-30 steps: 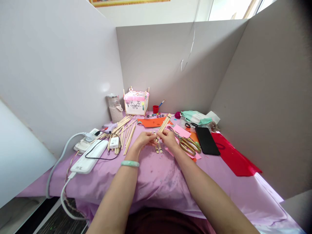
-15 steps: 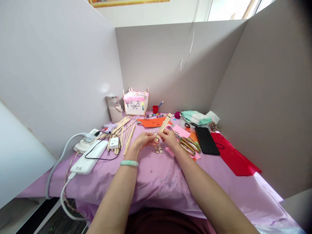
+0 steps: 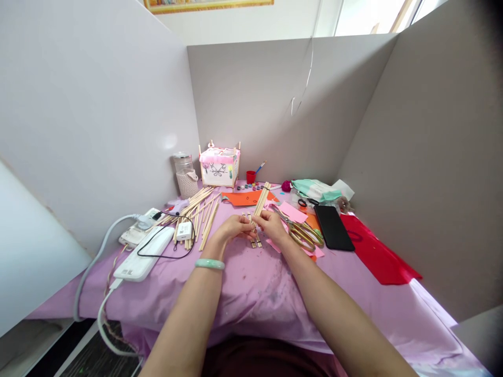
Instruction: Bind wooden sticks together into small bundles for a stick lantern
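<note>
Both hands hold a bundle of wooden sticks (image 3: pixel 262 199), bound near its far end with a dark band. My left hand (image 3: pixel 236 227) closes its fingers on the bundle's near end from the left. From the right, my right hand (image 3: pixel 271 224) pinches the same end. The bundle tilts up and away from me; its lower end is partly hidden by my fingers. Beneath the hands, on the purple cloth (image 3: pixel 251 293), lie more banded sticks (image 3: pixel 256 241). Gold-handled scissors (image 3: pixel 304 235) and pink paper (image 3: pixel 293 211) rest just right of my right hand.
Loose sticks (image 3: pixel 206 225), a white power bank (image 3: pixel 145 254) and a charger (image 3: pixel 184 231) lie left. Behind stand a jar (image 3: pixel 184 175), a decorated paper lantern box (image 3: pixel 218 170) and a red cup (image 3: pixel 250 177). A black phone (image 3: pixel 334 226) and red felt (image 3: pixel 379 254) lie right. Grey panels (image 3: pixel 275 94) enclose the table.
The bundle's far end has swung slightly left and stands a little steeper. Both hands keep their hold, with small finger shifts.
</note>
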A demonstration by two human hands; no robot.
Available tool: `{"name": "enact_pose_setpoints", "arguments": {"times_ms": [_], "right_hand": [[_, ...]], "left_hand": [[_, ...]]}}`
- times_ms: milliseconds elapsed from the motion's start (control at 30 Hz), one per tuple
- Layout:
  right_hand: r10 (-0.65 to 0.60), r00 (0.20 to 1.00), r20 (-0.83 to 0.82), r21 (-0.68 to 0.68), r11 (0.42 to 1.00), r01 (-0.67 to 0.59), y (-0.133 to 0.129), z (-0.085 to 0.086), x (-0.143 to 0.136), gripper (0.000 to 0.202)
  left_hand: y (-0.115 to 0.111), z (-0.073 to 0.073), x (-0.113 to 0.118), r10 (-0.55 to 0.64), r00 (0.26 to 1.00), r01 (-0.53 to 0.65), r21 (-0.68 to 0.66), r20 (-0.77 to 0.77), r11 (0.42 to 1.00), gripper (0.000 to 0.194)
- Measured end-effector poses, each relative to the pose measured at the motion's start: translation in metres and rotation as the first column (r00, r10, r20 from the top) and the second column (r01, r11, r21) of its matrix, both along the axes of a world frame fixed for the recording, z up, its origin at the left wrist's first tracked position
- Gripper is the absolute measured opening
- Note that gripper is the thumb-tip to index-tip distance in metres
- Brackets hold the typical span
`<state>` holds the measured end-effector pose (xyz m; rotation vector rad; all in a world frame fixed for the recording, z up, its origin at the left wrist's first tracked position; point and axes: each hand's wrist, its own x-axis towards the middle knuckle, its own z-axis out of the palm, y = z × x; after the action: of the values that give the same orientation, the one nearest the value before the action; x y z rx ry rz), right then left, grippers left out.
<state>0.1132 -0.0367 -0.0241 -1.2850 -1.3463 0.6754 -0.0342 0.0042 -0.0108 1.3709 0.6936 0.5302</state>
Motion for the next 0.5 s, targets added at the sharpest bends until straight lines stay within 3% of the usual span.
{"name": "enact_pose_setpoints", "arguments": {"times_ms": [133, 200, 333, 500], "right_hand": [[0.071, 0.996, 0.053, -0.004, 0.997, -0.071, -0.003, 0.003, 0.002, 0.025], [0.108, 0.993, 0.049, -0.006, 0.994, -0.108, -0.005, 0.006, 0.004, 0.025], [0.115, 0.988, 0.105, 0.007, 0.993, -0.117, -0.008, 0.006, 0.001, 0.026], [0.071, 0.928, 0.366, -0.003, 0.997, -0.075, -0.009, 0.0, -0.017, 0.022]], "left_hand": [[-0.003, 0.005, -0.003, 0.061, 0.991, -0.044, 0.139, -0.122, 0.989, 0.029], [-0.004, 0.009, -0.005, 0.107, 0.988, -0.078, 0.247, -0.109, 0.966, 0.032], [-0.006, 0.018, -0.007, 0.201, 0.975, -0.219, 0.31, 0.09, 0.925, 0.046], [-0.005, 0.022, -0.005, 0.335, 0.881, -0.429, 0.265, 0.335, 0.863, 0.043]]}}
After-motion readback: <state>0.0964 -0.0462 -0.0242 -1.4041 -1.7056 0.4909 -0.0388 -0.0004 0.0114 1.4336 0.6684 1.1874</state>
